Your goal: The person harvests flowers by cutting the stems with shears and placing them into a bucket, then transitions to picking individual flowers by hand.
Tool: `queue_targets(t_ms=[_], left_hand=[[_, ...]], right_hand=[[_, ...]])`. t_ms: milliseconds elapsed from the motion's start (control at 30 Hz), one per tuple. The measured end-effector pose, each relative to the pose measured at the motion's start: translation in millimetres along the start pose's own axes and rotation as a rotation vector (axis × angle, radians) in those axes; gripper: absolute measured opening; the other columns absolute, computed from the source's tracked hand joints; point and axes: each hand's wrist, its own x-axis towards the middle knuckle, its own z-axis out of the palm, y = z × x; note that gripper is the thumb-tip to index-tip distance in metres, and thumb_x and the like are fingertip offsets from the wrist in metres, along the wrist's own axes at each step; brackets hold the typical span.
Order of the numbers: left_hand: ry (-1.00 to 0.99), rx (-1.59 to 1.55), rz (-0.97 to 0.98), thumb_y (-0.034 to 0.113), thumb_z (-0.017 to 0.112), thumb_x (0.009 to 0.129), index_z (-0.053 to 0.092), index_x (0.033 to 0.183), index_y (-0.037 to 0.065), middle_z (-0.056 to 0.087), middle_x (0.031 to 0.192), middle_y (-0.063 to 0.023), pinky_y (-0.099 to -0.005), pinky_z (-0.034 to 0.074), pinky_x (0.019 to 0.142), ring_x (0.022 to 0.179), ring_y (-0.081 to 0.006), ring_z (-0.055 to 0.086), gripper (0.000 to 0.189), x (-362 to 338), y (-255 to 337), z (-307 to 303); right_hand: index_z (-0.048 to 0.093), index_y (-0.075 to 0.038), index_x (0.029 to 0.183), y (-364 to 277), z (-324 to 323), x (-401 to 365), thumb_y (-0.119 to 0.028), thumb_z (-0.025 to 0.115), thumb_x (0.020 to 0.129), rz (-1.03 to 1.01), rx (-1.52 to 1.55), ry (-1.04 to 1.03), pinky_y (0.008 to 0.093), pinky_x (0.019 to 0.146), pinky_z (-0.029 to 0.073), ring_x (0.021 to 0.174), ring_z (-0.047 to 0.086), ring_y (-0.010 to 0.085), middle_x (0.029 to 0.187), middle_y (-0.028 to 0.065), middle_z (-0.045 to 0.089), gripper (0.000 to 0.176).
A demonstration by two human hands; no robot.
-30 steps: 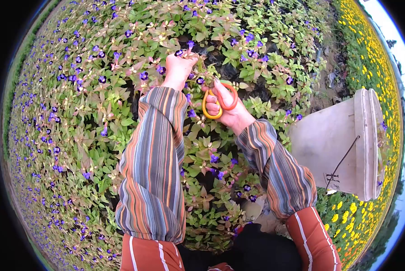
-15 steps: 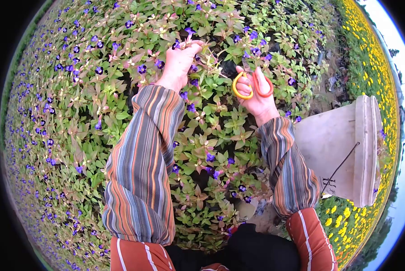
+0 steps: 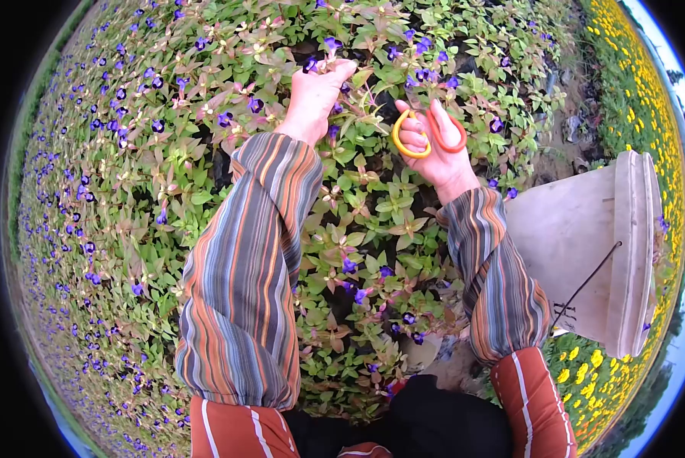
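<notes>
Scissors [image 3: 462,137] sit clear of the left hand [image 3: 312,99] after being close beside it a second ago, shifted rightward with the right hand [image 3: 437,157]. Near the far edge of the flower bed [image 3: 145,252], the left hand is closed, apparently pinching purple flowers [image 3: 332,46] that poke out past its knuckles. The right hand grips the scissors, its digits threaded through the yellow and red loops. Good practice here, by judgement: hold the sprigs steady, part the leaves for a clear view of each stem, and keep the tips away from the left fingers. Hidden are the left fingertips and the exact grip; the blades blur into foliage, so whether they are parted cannot be told. Beyond the bed's right edge, a white bucket [image 3: 575,229] hides its contents, and the striped right sleeve [image 3: 502,298] overlaps it.
</notes>
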Motion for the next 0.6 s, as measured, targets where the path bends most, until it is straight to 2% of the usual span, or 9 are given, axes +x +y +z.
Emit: queue_targets(t_ms=[200,300,467,500,533,567,600], left_hand=[[-0.017,0.067,0.048,0.009,0.067,0.071,0.066,0.082,0.004,0.063,0.078,-0.0006,-0.0239,0.042,0.064,0.070,-0.0082,0.054,0.012,-6,0,19],[-0.075,0.114,0.086,0.012,0.068,0.073,0.066,0.090,0.006,0.063,0.085,-0.0018,-0.0261,0.042,0.072,0.077,-0.0109,0.055,0.018,2,-7,23],[-0.176,0.381,0.098,0.015,0.067,0.071,0.061,0.102,0.003,0.061,0.086,-0.0018,-0.0244,0.043,0.071,0.077,-0.0093,0.053,0.034,19,4,46],[-0.137,0.468,0.202,0.015,0.061,0.070,0.060,0.084,0.001,0.062,0.072,-0.0067,-0.0283,0.045,0.062,0.064,-0.0137,0.055,0.020,23,2,55],[-0.182,0.566,0.272,0.017,0.061,0.069,0.060,0.086,0.001,0.063,0.075,-0.0098,-0.0302,0.046,0.065,0.068,-0.0191,0.058,0.024,32,1,62],[-0.228,0.662,0.342,0.020,0.061,0.069,0.060,0.088,0.001,0.064,0.078,-0.0129,-0.0321,0.047,0.068,0.071,-0.0244,0.061,0.027,39,-2,69],[-0.241,0.746,0.318,0.024,0.061,0.068,0.060,0.092,0.002,0.063,0.085,-0.0173,-0.0363,0.047,0.072,0.080,-0.0322,0.061,0.032,45,-5,75]], right_hand=[[0.039,0.005,0.114,-5,-4,4,-0.041,0.049,0.088,0.030,0.025,-0.019,0.0225,0.050,0.032,0.056,0.034,0.0128,0.068,0.0016,0.037,0.054],[0.040,0.002,0.118,-7,-3,8,-0.039,0.044,0.090,0.037,0.035,0.031,0.0223,0.047,0.032,0.053,0.035,0.0114,0.069,0.0006,0.037,0.049],[0.043,0.000,0.106,-12,-7,14,-0.035,0.048,0.089,0.019,-0.013,0.075,0.0221,0.045,0.032,0.050,0.036,0.0106,0.065,0.0003,0.039,0.040],[0.044,-0.001,0.103,-12,-8,15,-0.035,0.049,0.089,0.010,-0.034,0.069,0.0220,0.045,0.033,0.049,0.036,0.0103,0.064,0.0000,0.039,0.037],[0.045,-0.002,0.099,-11,-6,15,-0.035,0.050,0.089,0.001,-0.057,0.063,0.0219,0.044,0.033,0.049,0.036,0.0101,0.062,-0.0004,0.039,0.035],[0.046,-0.008,0.089,-8,-3,12,-0.036,0.054,0.086,-0.032,-0.108,0.134,0.0217,0.043,0.033,0.046,0.037,0.0101,0.060,-0.0009,0.040,0.030],[0.045,-0.010,0.088,-7,-4,12,-0.038,0.053,0.086,-0.031,-0.113,0.162,0.0222,0.043,0.032,0.046,0.037,0.0110,0.060,-0.0004,0.040,0.029]])
